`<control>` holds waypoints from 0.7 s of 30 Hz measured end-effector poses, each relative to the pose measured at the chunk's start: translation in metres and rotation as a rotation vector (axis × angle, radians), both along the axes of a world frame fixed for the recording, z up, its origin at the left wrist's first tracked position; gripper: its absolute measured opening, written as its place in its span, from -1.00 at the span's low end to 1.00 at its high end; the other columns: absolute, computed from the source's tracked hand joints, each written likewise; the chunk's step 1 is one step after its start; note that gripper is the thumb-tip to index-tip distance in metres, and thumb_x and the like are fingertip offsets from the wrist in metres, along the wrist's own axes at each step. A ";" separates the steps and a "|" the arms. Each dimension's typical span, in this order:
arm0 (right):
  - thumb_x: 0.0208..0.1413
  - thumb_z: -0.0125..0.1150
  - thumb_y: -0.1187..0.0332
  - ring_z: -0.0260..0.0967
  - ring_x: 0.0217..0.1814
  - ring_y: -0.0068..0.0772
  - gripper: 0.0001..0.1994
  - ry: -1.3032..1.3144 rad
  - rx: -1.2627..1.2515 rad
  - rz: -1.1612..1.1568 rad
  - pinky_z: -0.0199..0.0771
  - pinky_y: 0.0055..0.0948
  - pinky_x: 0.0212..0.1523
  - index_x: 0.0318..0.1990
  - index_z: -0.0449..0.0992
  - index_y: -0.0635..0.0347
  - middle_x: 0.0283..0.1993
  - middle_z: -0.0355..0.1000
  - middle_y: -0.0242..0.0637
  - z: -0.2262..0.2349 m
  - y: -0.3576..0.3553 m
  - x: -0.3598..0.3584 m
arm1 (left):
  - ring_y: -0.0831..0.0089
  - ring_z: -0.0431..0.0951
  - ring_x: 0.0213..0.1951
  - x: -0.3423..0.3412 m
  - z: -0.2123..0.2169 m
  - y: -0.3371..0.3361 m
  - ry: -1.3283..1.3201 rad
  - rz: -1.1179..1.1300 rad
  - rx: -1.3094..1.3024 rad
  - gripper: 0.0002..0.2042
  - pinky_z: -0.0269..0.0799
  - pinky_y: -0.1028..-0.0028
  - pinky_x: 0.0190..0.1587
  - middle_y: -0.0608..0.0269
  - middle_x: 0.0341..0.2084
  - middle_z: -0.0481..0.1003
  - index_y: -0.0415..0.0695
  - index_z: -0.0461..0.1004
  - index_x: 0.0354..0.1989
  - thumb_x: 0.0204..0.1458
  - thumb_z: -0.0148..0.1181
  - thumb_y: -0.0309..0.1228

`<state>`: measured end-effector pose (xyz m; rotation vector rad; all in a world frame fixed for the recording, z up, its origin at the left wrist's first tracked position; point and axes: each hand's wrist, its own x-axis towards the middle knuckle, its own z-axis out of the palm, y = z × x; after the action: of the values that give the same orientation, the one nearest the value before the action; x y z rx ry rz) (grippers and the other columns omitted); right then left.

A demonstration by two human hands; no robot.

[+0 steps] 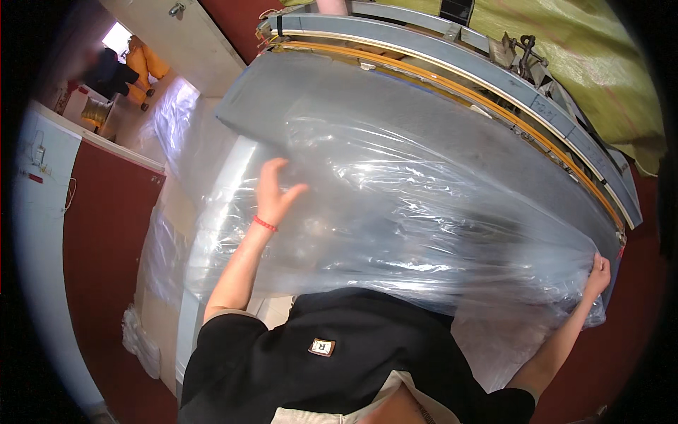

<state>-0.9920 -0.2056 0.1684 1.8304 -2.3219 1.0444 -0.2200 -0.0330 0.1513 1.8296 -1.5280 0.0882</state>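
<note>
A clear plastic sheet (424,226) lies crinkled and shiny over the near part of the grey tabletop (318,85), leaving the tabletop's far strip uncovered. The left hand (274,194), with a red bracelet (265,225) at its wrist, is over the sheet toward the tabletop's left end, its thumb and fingers spread; whether it touches the plastic I cannot tell. At the tabletop's right end, the right hand (598,275) has its fingers pinching the gathered edge of the sheet. Along the tabletop's far edge runs an orange strip (424,67), with a grey metal beam (395,32) just beyond. Past the tabletop's far right side are a dark metal clamp (526,56) and a yellow-green woven sheet (600,71).
</note>
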 end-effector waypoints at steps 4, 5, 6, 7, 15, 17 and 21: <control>0.00 0.10 0.18 0.15 -0.50 -0.54 -0.72 0.026 -0.012 0.003 0.24 -0.51 -0.38 -0.44 0.41 0.28 -0.56 0.33 -0.33 0.001 0.003 0.002 | 0.49 0.37 -0.22 -0.001 -0.008 -0.006 0.521 0.194 0.026 -0.60 0.29 0.51 -0.16 0.24 -0.26 0.37 -0.24 0.30 -0.14 -0.20 0.21 -0.40; 0.01 0.10 0.18 0.15 -0.50 -0.53 -0.72 0.025 -0.005 0.006 0.24 -0.51 -0.38 -0.44 0.41 0.28 -0.56 0.33 -0.32 0.001 0.003 0.001 | 0.49 0.37 -0.22 0.002 -0.011 -0.008 0.521 0.196 0.025 -0.60 0.29 0.51 -0.16 0.24 -0.26 0.37 -0.24 0.30 -0.14 -0.20 0.21 -0.40; 0.01 0.10 0.18 0.15 -0.50 -0.53 -0.72 0.023 -0.006 0.008 0.24 -0.51 -0.38 -0.44 0.41 0.28 -0.56 0.33 -0.32 0.000 0.002 0.003 | 0.56 0.35 -0.27 0.007 -0.013 -0.011 0.677 0.127 0.040 -0.69 0.25 0.56 -0.19 0.32 -0.34 0.39 -0.22 0.35 -0.21 -0.13 0.19 -0.38; 0.01 0.10 0.19 0.15 -0.50 -0.53 -0.72 0.021 -0.017 0.011 0.24 -0.51 -0.38 -0.44 0.41 0.28 -0.56 0.33 -0.32 0.000 0.002 0.005 | 0.63 0.32 -0.33 0.011 -0.014 -0.012 0.831 0.056 0.056 -0.78 0.22 0.62 -0.23 0.40 -0.41 0.40 -0.20 0.40 -0.28 -0.07 0.16 -0.36; 0.01 0.09 0.20 0.14 -0.51 -0.54 -0.73 0.034 -0.031 0.016 0.24 -0.50 -0.39 -0.44 0.40 0.28 -0.57 0.32 -0.31 0.005 0.006 0.005 | 0.62 0.37 -0.31 0.019 0.050 -0.056 0.646 -0.006 -0.122 -0.87 0.27 0.61 -0.21 0.39 -0.43 0.42 -0.21 0.42 -0.35 -0.04 0.09 -0.42; 0.00 0.10 0.21 0.13 -0.52 -0.53 -0.73 0.016 -0.011 -0.033 0.24 -0.50 -0.40 -0.45 0.40 0.28 -0.58 0.31 -0.31 0.005 0.001 0.009 | 0.58 0.40 -0.33 0.035 0.058 -0.087 0.608 -0.030 -0.141 -0.86 0.29 0.59 -0.22 0.32 -0.44 0.44 -0.21 0.43 -0.36 -0.04 0.08 -0.41; 0.00 0.11 0.21 0.09 -0.53 -0.56 -0.73 0.011 -0.047 -0.021 0.21 -0.52 -0.44 -0.47 0.38 0.28 -0.62 0.25 -0.35 0.004 0.004 0.008 | 0.52 0.46 -0.45 0.039 0.055 -0.132 0.134 0.111 0.013 -0.90 0.33 0.57 -0.35 0.24 -0.58 0.47 -0.19 0.45 -0.44 -0.10 0.12 -0.43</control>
<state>-0.9845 -0.2017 0.1726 1.7865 -2.2853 1.0745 -0.1811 -0.1651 0.2067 1.8908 -1.3377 0.0085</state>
